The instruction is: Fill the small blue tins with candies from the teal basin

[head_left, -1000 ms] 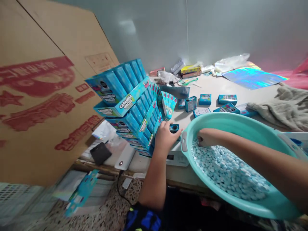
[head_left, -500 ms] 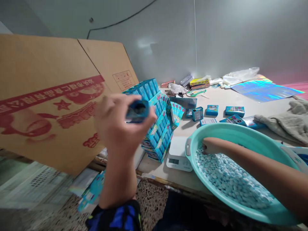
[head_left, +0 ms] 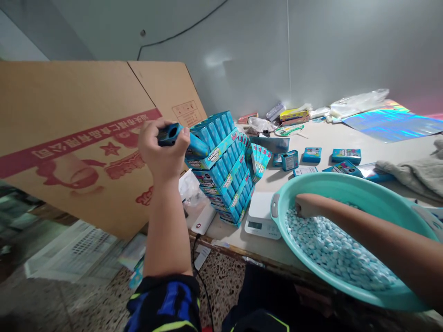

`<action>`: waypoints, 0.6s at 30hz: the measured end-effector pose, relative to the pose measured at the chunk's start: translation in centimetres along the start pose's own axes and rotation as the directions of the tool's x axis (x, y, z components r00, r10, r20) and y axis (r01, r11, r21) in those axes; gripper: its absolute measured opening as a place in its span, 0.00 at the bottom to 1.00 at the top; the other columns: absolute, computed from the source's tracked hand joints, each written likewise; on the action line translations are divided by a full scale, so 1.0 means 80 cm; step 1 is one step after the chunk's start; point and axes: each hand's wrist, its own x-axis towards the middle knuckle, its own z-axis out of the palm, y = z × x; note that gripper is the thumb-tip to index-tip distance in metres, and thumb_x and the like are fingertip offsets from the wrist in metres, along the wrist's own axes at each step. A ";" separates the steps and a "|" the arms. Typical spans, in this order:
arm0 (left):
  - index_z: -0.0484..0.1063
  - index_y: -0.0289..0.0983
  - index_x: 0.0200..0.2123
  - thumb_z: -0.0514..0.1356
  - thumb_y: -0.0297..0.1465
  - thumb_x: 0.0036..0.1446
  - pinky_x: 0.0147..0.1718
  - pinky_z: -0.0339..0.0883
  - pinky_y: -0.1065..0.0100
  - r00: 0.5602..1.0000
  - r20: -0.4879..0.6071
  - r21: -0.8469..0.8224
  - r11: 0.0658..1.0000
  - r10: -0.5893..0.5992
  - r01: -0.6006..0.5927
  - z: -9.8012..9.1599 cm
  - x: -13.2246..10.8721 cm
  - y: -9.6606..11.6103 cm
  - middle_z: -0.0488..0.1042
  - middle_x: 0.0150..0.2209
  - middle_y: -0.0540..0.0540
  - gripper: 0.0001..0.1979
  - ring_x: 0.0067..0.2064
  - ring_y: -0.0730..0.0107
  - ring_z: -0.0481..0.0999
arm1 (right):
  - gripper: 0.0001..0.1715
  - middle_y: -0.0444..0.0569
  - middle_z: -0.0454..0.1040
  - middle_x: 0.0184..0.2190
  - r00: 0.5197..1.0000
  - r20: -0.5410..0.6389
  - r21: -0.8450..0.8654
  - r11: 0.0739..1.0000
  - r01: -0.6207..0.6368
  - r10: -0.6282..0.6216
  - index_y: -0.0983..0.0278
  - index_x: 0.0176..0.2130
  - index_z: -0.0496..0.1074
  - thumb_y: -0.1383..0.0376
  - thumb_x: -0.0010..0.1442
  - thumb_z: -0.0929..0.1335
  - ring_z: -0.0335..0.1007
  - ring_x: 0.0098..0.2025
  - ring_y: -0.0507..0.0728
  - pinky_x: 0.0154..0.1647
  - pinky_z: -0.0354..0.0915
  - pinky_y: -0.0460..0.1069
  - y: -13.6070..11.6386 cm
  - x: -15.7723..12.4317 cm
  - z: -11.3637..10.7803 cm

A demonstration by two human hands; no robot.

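Note:
My left hand (head_left: 161, 147) is closed around a small blue candy box (head_left: 168, 134), raised beside the stack with a dark round opening towards me. My right hand (head_left: 306, 205) rests at the left side of a teal basin (head_left: 346, 180), fingers curled down among many small pale blue and white candies (head_left: 339, 251). Whatever those fingers hold is hidden. Close to my left hand stand stacked display trays (head_left: 224, 184) filled with blue boxes. A white digital scale (head_left: 265, 212) sits between the stack and the basin.
A large cardboard carton (head_left: 79, 101) leans at the left. Loose blue boxes (head_left: 312, 155) lie behind the basin, a grey cloth (head_left: 415, 168) to their right. Plastic bags (head_left: 360, 103) and an iridescent sheet (head_left: 398, 124) are farther back. A black cable (head_left: 204, 281) hangs off the table's front edge.
My left hand has moved up and slightly left with the blue box, now beside the top of the stack. My right hand stays in the candies. The view has shifted a little.

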 end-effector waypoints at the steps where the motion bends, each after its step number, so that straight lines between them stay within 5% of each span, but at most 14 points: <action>1: 0.74 0.42 0.34 0.67 0.39 0.53 0.49 0.70 0.54 1.000 0.013 0.024 1.000 0.019 -0.020 0.000 -0.002 0.003 0.73 0.38 0.47 0.09 0.43 0.60 0.75 | 0.09 0.54 0.74 0.29 1.000 0.009 -0.012 1.000 -0.010 0.010 0.62 0.24 0.73 0.70 0.55 0.68 0.77 0.38 0.65 0.40 0.67 0.55 0.000 0.003 0.001; 4: 0.72 0.43 0.35 0.68 0.36 0.52 0.50 0.69 0.53 0.996 0.048 0.100 0.992 0.075 -0.079 -0.002 -0.003 0.005 0.72 0.38 0.47 0.09 0.45 0.58 0.75 | 0.04 0.55 0.75 0.30 0.998 0.043 -0.040 0.998 -0.043 0.045 0.67 0.29 0.78 0.71 0.53 0.70 0.76 0.37 0.65 0.38 0.66 0.53 0.002 0.012 0.006; 10: 0.76 0.35 0.34 0.69 0.34 0.48 0.43 0.67 0.58 0.976 0.006 0.086 0.972 0.217 -0.217 -0.005 0.002 -0.025 0.73 0.35 0.44 0.11 0.39 0.63 0.72 | 0.09 0.58 0.78 0.34 0.997 0.054 -0.057 0.997 -0.049 0.052 0.70 0.37 0.81 0.73 0.54 0.71 0.75 0.37 0.63 0.38 0.65 0.51 0.004 0.016 0.008; 18: 0.73 0.36 0.34 0.66 0.40 0.51 0.40 0.68 0.62 0.987 0.077 0.062 0.987 0.141 -0.146 -0.008 -0.008 -0.030 0.72 0.34 0.46 0.14 0.37 0.67 0.71 | 0.10 0.55 0.78 0.33 1.000 -0.008 -0.039 0.999 -0.019 0.018 0.68 0.36 0.82 0.75 0.53 0.71 0.76 0.37 0.63 0.39 0.67 0.52 0.003 0.014 0.006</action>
